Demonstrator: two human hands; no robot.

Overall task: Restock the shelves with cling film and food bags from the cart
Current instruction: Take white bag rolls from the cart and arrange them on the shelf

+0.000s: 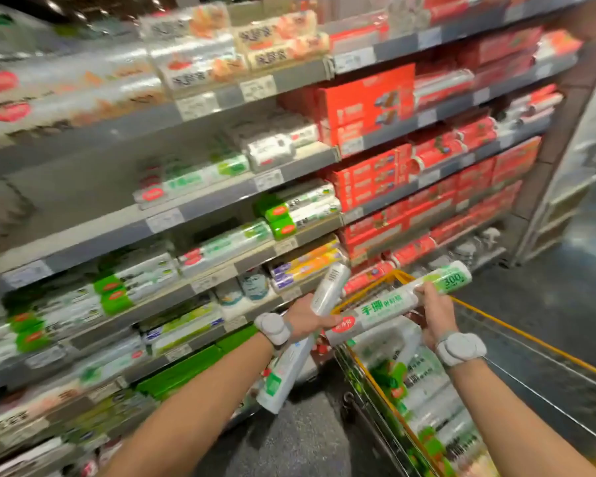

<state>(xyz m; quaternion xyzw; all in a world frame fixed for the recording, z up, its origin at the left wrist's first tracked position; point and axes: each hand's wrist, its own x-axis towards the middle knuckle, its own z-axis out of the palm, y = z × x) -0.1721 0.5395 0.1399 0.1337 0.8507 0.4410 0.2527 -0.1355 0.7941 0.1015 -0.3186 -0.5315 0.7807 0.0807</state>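
Head view — left hand [305,313] grips steep roll [283,373], right hand [436,306] green-labelled roll [382,309].

Our left hand [301,316] gripping a tilted cling film roll [284,370], our right hand [434,309] a second roll [386,306] over the cart [530,338], shelves [200,210] alongside

My bare forearms [203,390] stretch forward side by side, both occupied
My left hand [301,315] curls round a slanted roll [329,287]; my right hand [434,309] grips a second roll [386,308] from above; grey bands [272,328] sit on both wrists
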